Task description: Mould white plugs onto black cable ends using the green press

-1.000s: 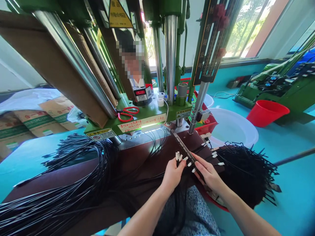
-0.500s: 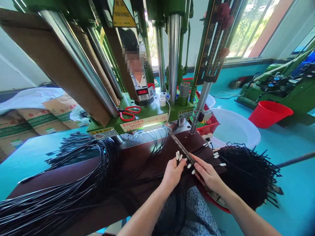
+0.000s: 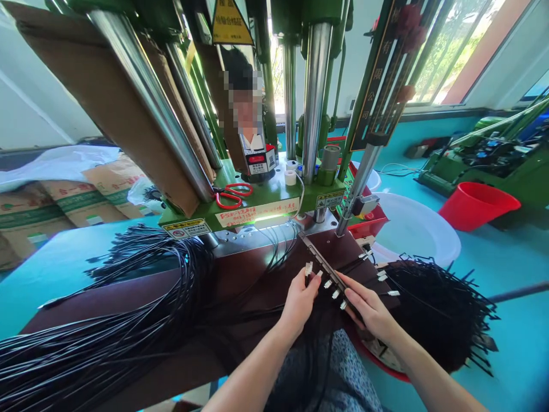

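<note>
silvery-white connectors (image 3: 308,268) on black cable ends poke up from the left hand (image 3: 298,303), whose thumb and fingers pinch them just beside a narrow metal bar (image 3: 318,255). the right hand (image 3: 371,312) grasps that bar near its lower end, thumb on top, the other fingers partly hidden. three more plugs (image 3: 335,293) stick out along the bar's left side (too small to tell whether they are seated in it). the bar slants over the brown table (image 3: 242,273), its far end close to the green press (image 3: 278,193). thin black wires (image 3: 274,247) trail from under the press, and red-handled scissors (image 3: 234,195) rest on it. a thick bundle of black cables (image 3: 171,309) covers much of the table's left part; beyond the right edge sits a heap of black pieces (image 3: 429,320).
</note>
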Demonstrator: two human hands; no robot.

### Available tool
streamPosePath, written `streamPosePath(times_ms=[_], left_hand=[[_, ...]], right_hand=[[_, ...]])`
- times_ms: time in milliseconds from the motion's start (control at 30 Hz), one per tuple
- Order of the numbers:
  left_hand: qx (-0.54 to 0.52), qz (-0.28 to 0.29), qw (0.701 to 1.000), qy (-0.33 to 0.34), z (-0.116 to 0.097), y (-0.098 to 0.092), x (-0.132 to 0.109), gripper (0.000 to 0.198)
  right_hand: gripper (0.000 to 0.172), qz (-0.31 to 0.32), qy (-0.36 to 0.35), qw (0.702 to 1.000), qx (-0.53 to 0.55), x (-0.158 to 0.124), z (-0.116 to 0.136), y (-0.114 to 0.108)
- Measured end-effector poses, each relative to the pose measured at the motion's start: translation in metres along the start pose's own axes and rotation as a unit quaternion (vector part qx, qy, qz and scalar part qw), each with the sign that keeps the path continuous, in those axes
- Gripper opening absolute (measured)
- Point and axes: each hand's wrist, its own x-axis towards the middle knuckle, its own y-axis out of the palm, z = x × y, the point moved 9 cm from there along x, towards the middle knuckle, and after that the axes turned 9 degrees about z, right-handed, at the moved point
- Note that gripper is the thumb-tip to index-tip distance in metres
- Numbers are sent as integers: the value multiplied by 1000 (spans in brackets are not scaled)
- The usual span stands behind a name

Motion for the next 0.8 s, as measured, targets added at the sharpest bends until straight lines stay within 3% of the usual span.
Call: streamPosePath(times_ms=[367, 800], left_hand=[[-46, 17, 997, -52, 6, -4, 1, 40], [-48, 9, 998, -34, 8, -4, 2, 36]], right_hand=[[57, 26, 10, 1000, -14, 3, 2, 1], [55, 11, 9, 1000, -12, 0, -3, 0]])
